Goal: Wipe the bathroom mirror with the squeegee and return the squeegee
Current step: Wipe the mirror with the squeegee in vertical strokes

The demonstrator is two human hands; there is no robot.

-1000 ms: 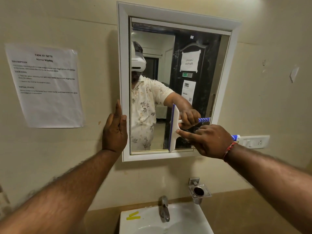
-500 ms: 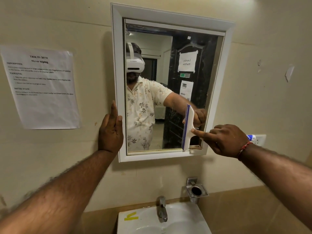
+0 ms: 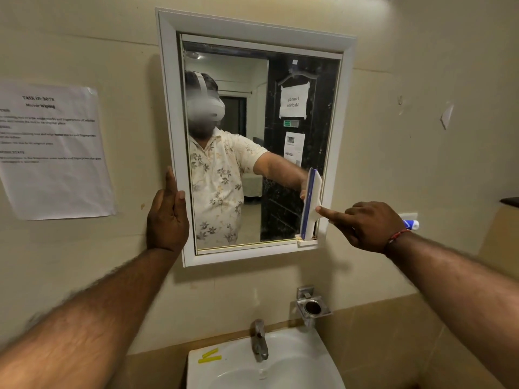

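Two hands are up at the bathroom mirror (image 3: 252, 26). The left hand (image 3: 168, 217) is flat and open, with its fingers straight up, and it rests against the white frame at the left side of the mirror. The right hand (image 3: 368, 227) is curled round the handle of the squeegee (image 3: 312, 203). Its pointer finger (image 3: 330, 214) sticks out straight and touches the back of the squeegee's white head. The handle is mostly hidden in the fist; only its blue and white end (image 3: 410, 224) pokes out by the wrist. A red thread (image 3: 396, 236) is tied round that wrist.

The squeegee head stands upright with its blue rubber edge on the glass, low down at the right side of the mirror, just beside the frame. Its bottom end is right above a little white ledge (image 3: 307, 242) on the lower frame.

In the glass I can see a person in a flowered shirt reaching out one arm to the squeegee.

A sheet of paper (image 3: 53, 153) is stuck on the wall left of the mirror. Below the mirror is a white sink (image 3: 317, 360) with a grey tap (image 3: 259, 343), and two small yellow strips (image 3: 209, 356) lie on the sink's rim. A shiny metal holder (image 3: 312, 308) is fixed to the wall above the sink.
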